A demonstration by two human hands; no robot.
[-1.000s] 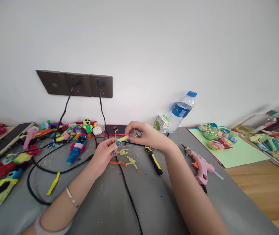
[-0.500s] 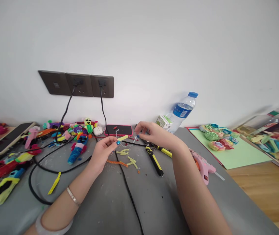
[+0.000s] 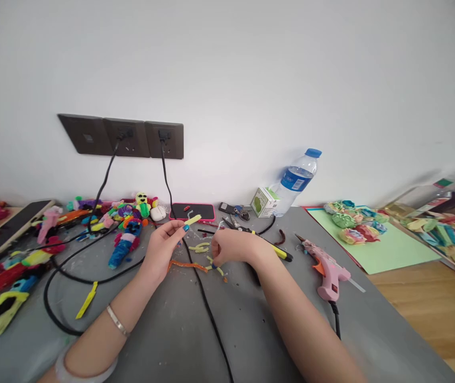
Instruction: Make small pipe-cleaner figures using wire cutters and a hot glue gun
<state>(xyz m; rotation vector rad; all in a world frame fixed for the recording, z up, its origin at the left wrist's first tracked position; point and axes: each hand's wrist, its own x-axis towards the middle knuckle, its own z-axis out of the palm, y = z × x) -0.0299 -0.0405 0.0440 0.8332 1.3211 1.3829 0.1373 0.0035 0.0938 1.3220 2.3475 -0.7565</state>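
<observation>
My left hand pinches a short pale yellow pipe cleaner strip between thumb and fingers, its free end pointing right. Low over the table, my right hand has thumb and fingers closed on a small pale yellow pipe cleaner piece. Just behind lies a bent pale yellow pipe cleaner loop. An orange pipe cleaner stretches between the two hands across a black cable. Pliers with black and yellow handles lie partly hidden behind my right hand and forearm.
A pink glue gun rests at right. By the wall stand a water bottle and a small box; a pink-edged phone lies left of them. Fuzzy figures crowd the left. A black cable crosses the middle.
My right hand has come down and toward me, from above the pliers to the yellow pieces, and its fingers have closed. My left hand keeps its strip, barely shifted.
</observation>
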